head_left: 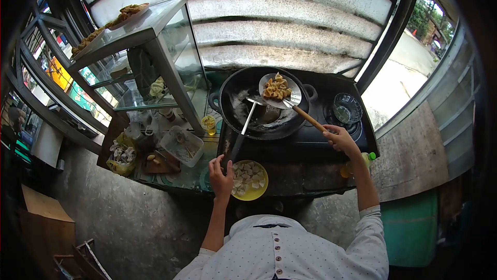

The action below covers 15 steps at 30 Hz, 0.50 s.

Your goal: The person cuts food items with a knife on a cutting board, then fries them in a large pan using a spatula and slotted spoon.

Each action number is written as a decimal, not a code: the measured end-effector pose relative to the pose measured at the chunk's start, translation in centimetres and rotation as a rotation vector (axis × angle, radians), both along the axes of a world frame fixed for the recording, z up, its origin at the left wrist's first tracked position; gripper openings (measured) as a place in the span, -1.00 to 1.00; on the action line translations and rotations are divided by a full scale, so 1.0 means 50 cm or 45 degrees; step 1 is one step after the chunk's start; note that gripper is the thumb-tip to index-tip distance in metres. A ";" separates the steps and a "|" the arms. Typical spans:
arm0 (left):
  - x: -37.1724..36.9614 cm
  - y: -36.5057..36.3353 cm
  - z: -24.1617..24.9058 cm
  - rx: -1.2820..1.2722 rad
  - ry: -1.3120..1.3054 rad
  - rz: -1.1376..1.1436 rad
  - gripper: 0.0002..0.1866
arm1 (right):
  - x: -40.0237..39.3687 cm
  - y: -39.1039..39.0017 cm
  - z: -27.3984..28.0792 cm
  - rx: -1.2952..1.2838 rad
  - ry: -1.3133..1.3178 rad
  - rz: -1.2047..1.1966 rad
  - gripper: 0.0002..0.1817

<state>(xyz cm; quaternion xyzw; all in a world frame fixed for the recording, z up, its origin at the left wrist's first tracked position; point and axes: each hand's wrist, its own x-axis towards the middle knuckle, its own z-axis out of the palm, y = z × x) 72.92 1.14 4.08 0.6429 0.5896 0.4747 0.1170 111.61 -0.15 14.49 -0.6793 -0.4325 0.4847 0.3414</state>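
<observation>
My right hand (340, 139) is closed around the wooden handle of a round metal skimmer (295, 92), raised over the right side of a large black wok (225, 91). Golden-brown fried dumplings (277, 88) sit heaped in the skimmer. The fingers of my left hand (221, 177) close on the dark handle end of a spatula (247, 120), whose metal head rests in the wok. Inside the wok I see oil and pale foam. Close to my left hand is a yellow plate (250, 195) holding several pale, uncooked pieces.
Right of the wok stands a glass bowl (347, 108) on the black stove (326, 153). A bottle with a green cap (368, 160) is near its front edge. At left are a glass display case (178, 47), a plastic container (182, 146), a yellow cup (208, 124) and a filled bag (122, 155).
</observation>
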 end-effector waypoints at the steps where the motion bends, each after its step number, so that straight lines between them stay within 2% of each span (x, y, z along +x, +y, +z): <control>1: -0.011 -0.010 -0.003 -0.003 0.001 0.002 -0.68 | 0.001 0.000 0.001 0.004 0.003 0.002 -0.47; 3: -0.032 -0.030 -0.005 -0.200 -0.177 -0.132 -0.74 | 0.001 -0.002 0.004 0.002 -0.010 0.000 -0.45; 6: -0.052 -0.046 -0.008 -0.257 -0.194 -0.109 -0.74 | 0.001 -0.002 0.001 0.006 -0.022 -0.001 -0.43; 15: -0.081 -0.040 -0.007 -0.255 -0.175 -0.090 -0.80 | -0.014 -0.008 -0.004 0.003 -0.023 0.003 -0.47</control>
